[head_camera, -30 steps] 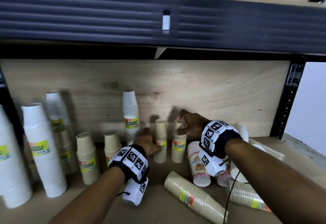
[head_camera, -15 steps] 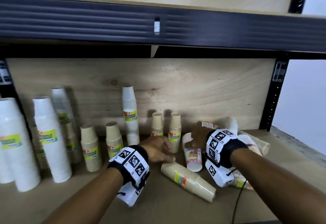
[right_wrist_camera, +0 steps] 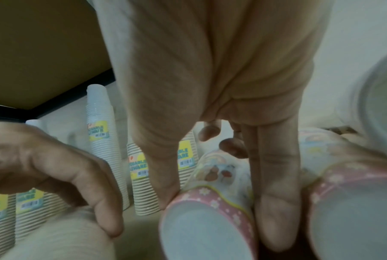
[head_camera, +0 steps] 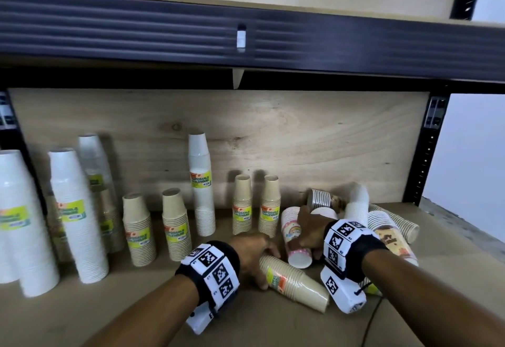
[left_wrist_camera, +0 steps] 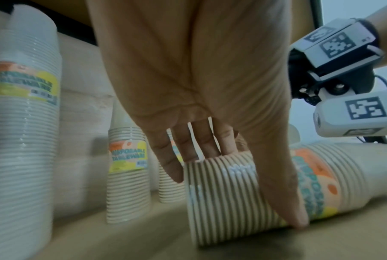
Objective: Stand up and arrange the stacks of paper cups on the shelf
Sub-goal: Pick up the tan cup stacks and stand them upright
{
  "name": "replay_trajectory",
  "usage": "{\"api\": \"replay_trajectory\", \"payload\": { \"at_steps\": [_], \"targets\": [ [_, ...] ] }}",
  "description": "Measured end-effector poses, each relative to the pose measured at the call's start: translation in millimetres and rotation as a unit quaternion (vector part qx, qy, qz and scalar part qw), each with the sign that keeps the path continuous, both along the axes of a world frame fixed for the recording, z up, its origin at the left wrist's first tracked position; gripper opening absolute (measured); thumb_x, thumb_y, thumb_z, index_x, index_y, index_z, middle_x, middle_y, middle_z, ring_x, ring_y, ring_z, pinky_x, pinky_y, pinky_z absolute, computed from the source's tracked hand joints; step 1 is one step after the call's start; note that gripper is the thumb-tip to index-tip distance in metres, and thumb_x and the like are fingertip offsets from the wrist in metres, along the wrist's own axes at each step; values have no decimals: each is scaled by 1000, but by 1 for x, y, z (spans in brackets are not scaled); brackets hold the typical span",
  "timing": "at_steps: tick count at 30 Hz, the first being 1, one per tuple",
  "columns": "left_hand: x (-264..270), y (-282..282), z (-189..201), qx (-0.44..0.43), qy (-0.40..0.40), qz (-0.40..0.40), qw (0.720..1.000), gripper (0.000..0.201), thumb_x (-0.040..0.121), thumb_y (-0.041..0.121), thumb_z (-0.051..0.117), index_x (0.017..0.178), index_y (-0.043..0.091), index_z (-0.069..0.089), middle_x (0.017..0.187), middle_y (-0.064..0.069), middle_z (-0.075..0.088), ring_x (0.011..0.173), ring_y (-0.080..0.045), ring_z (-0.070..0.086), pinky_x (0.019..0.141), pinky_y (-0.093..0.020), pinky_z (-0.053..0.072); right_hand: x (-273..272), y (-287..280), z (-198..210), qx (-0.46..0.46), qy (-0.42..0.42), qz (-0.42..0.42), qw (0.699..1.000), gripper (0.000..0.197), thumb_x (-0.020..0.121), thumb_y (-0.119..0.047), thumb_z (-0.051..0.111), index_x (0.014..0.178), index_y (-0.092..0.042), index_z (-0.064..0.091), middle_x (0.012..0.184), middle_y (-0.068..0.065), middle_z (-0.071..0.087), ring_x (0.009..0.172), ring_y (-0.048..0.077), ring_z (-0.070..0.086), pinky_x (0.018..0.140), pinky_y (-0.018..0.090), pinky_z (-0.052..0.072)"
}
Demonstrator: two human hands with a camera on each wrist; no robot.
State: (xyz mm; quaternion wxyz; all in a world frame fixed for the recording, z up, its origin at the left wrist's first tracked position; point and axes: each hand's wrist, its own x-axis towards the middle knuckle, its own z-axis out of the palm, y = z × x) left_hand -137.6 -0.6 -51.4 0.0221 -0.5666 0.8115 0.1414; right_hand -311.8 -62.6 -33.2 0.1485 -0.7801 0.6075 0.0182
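**Both hands down on fallen cup stacks**

Nearest, on the brown shelf board: a tan ribbed stack of paper cups with an orange and yellow label, lying on its side, wide end toward the standing rows. Left hand clamped over that wide end, fingers curled over the top and thumb down the near side, probably placed there to tip the stack up onto its rims.

Just beyond, leaning with its white open mouth toward the camera: a pink-banded, cartoon-printed stack of paper cups. Right hand closed round it, thumb on one flank and a long finger down the other, likely to steady or lift it.

Behind and right of that hand: a tumbled heap of more printed and white stacks, some touching one another, crowding any upright spot there.

Farther back and left, already upright along the pale plywood back panel: two short tan stacks, a tall white stack, more tan and white stacks. Free board in front of them, seemingly room to set the next.
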Motion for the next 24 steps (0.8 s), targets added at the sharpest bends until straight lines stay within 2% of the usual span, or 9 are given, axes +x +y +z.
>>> {"api": "replay_trajectory", "payload": {
  "at_steps": [2,3,7,10,12,14,15,18,24],
  "targets": [
    [9,-1,4,10,-25,13,1000,67,66,32,85,126,27,55,131,2,52,119,-19,49,97,-32,43,-1,0,1,11,-10,-3,1000,113,79,-46,71,150,-5,-7,136,17,49,64,16,49,54,24,40],
    [13,-2,5,13,-38,18,999,69,65,33,86,126,28,53,131,3,51,119,-19,49,96,-32,43,-1,-1,2,15,-8,-6,1000,114,79,-44,72,150,-5,-9,136,18,50,69,18,53,55,26,43],
    [9,-2,4,37,-30,-14,999,84,68,33,85,141,29,43,142,6,48,129,-16,45,97,-25,35,-1,-1,10,-13,33,-2,999,127,69,-50,76,150,-4,-10,136,20,50,117,32,55,87,35,51],
    [-5,1,1,30,-39,-39,998,80,70,31,83,140,30,45,138,5,53,124,-18,50,100,-30,41,-3,-11,12,-108,93,-9,990,137,35,-71,69,144,-3,20,127,19,52,108,33,58,88,41,53],
    [-6,1,-1,26,-54,-39,997,75,69,31,83,136,29,49,132,3,57,119,-20,53,99,-37,45,-4,-17,13,-138,88,-11,986,120,25,-70,67,126,-10,43,105,9,60,92,28,63,81,39,56],
    [-1,1,0,25,-54,-28,998,73,69,32,84,134,28,51,129,2,59,117,-20,55,97,-37,46,-5,-8,23,-143,77,-21,986,101,33,-65,74,116,-11,58,98,6,66,89,26,67,81,38,57],
    [4,2,1,19,-46,-17,999,72,69,33,83,133,28,50,128,3,59,116,-19,55,96,-35,46,-6,-8,24,-126,61,-24,990,92,46,-57,79,121,-9,59,107,9,67,97,28,66,86,38,55],
    [23,4,5,-12,17,41,999,75,69,37,82,134,28,47,128,6,56,114,-14,53,95,-27,43,-10,-8,26,-64,15,-28,997,77,78,-34,76,138,-1,41,134,19,54,122,35,54,100,41,45],
    [58,3,8,-36,185,175,966,80,66,39,85,134,23,45,130,6,57,117,-13,54,102,-29,44,-5,-5,57,-76,-4,19,997,79,81,-32,73,142,-4,32,138,15,50,123,32,52,95,36,46]
  ]
}}
